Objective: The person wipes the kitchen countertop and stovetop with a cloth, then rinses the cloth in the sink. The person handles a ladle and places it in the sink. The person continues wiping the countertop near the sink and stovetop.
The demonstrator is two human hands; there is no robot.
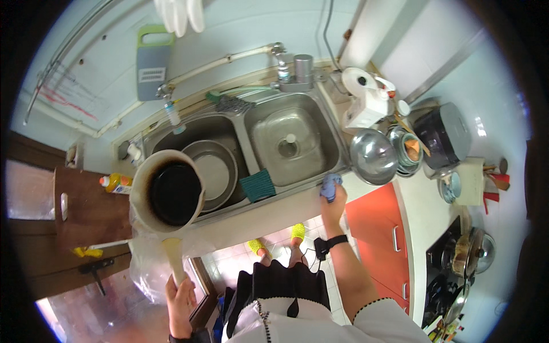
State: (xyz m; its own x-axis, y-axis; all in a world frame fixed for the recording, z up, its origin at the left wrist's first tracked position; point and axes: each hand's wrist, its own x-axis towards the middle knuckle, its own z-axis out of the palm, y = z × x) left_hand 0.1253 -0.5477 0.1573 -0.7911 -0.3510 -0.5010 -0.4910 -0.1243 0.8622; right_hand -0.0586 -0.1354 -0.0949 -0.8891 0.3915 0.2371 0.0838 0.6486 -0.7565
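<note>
My left hand (181, 296) grips the pale handle of a cream saucepan (141, 210), whose inside is dark or holds dark content; it is over the left edge of the double sink. In my right hand (336, 201) is a crumpled blue cloth (330, 187), pressed on the counter's front edge by the right basin (326, 158). A metal bowl (229, 154) sits in the left basin. Over the divider's front end and the sink rim lies a dark green cloth (258, 185). Grey scrubbing mesh (233, 104) rests at the back of the sink.
Right of the sink stand an upturned metal bowl (374, 156), stacked bowls (407, 150), a white jug (369, 109) and a black appliance (446, 135). Beyond them is a cooktop with pans (463, 255). A yellow bottle (116, 183) stands left, beside a clear plastic bag (146, 274).
</note>
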